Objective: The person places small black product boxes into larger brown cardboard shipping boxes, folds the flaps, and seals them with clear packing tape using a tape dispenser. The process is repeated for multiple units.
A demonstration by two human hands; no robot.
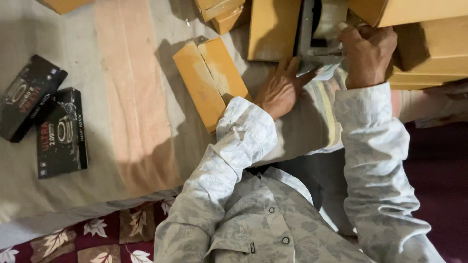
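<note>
Black cardboard, far left: two flat black product boxes lie side by side on a pale grey cloth with a broad peach stripe down it, the upper box tilted and overlapping the lower one's corner. Bottom left, a maroon fabric with a pale leaf print shows below the cloth's edge. Centre, a flat mustard-yellow cardboard box lies at a slant on the cloth, its top split by a seam; smaller yellow boxes sit above it at the frame's top edge. Just right of the slanted box, left hand rests palm down on the cloth, fingers spread fairly wide and pointing up-right, fingertips touching a pale crumpled wrapper; it grips nothing that can be made out. Above it, a grey metal tape dispenser with a pale roll stands between upright yellow boxes. Right hand is curled closed at the dispenser's lower right edge, fingers bent tight around something pale; what exactly it grips is hidden by the knuckles. Both arms wear pale grey leaf-patterned sleeves. Far right, stacked yellow boxes fill the corner, over a dark maroon surface.
</note>
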